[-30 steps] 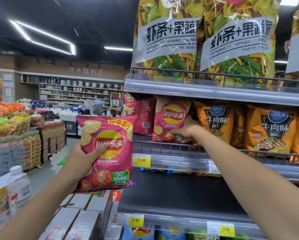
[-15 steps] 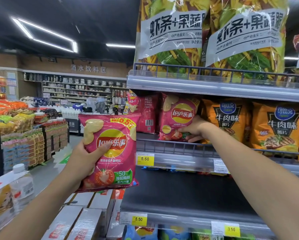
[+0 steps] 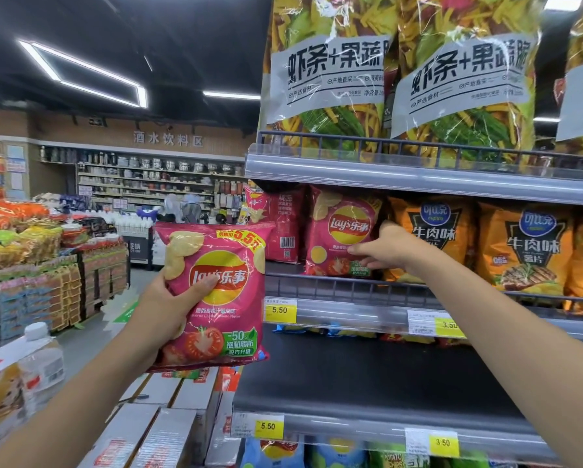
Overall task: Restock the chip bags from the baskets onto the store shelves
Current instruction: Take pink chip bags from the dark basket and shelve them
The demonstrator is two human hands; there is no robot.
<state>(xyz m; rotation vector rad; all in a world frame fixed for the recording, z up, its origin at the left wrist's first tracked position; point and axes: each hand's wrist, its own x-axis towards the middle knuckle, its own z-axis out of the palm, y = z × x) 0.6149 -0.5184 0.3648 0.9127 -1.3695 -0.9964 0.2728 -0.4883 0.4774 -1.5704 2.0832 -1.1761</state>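
My left hand (image 3: 168, 312) grips a pink Lay's tomato chip bag (image 3: 222, 298) upright in front of the shelving's left end. A second pink Lay's bag (image 3: 337, 228) stands on the middle shelf (image 3: 351, 293) behind its wire rail. My right hand (image 3: 389, 248) reaches to that bag's right side, fingers stretched out and touching its lower front, thumb up by its edge. Another pink bag (image 3: 283, 228) stands to its left with its back facing out.
Orange beef-flavour chip bags (image 3: 523, 251) fill the middle shelf to the right. Big snack bags (image 3: 334, 79) stand on the top shelf. The dark shelf below (image 3: 367, 376) is bare. Cartons (image 3: 155, 434) and a water bottle (image 3: 43, 363) lie low on the left.
My right hand has slid right along the shelved bag, from gripping its lower corner to stretched fingers on its front. The left hand still holds its bag, raised slightly.
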